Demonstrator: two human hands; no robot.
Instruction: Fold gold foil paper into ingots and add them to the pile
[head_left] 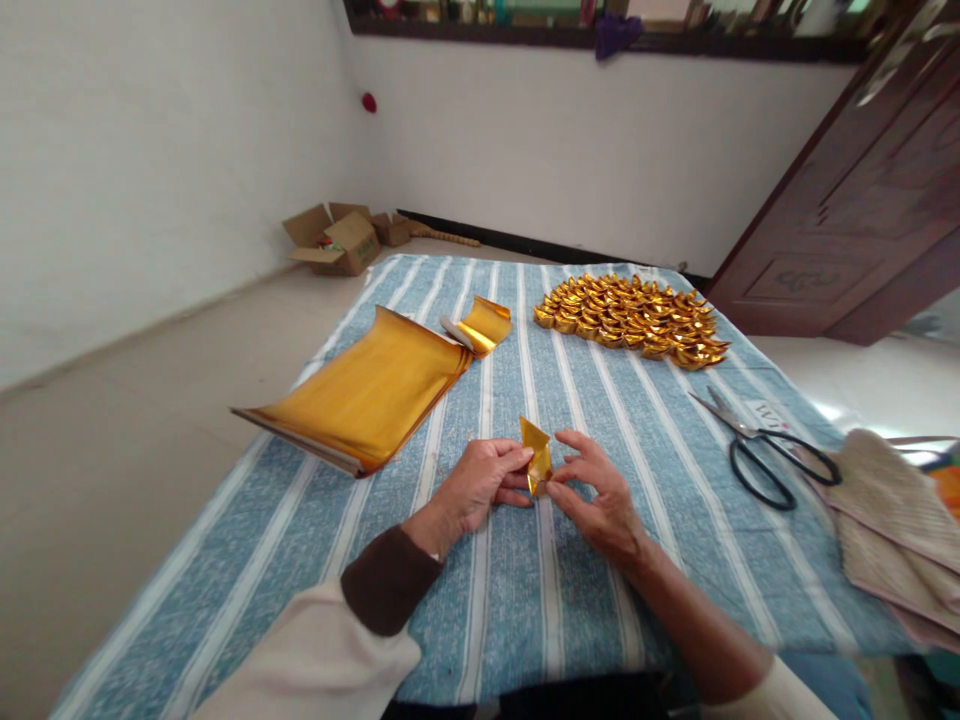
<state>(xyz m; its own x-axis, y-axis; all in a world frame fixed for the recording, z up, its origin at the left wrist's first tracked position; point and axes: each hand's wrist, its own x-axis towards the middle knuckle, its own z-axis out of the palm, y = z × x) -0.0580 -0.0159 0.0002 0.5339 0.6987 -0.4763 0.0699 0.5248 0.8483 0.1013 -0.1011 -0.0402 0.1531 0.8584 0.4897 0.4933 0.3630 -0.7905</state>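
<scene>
The left hand (pixel 480 485) and right hand (pixel 600 500) are both pinching a small folded gold paper (pixel 537 458) between their fingertips, holding it just above the near middle of the striped cloth (pixel 525 600) covering the table. A stack of gold sheets (pixel 367 395) is lying toward the left edge, a heap of folded gold pieces (pixel 634 318) is sitting at the far edge, and black scissors (pixel 772 455) are resting by the right edge beside woven mats (pixel 892 520). An open cardboard box (pixel 337 240) is standing on the floor against the white wall, its contents too small to tell.

One scissors (pixel 772 450), two cardboard boxes (pixel 337 240)
</scene>
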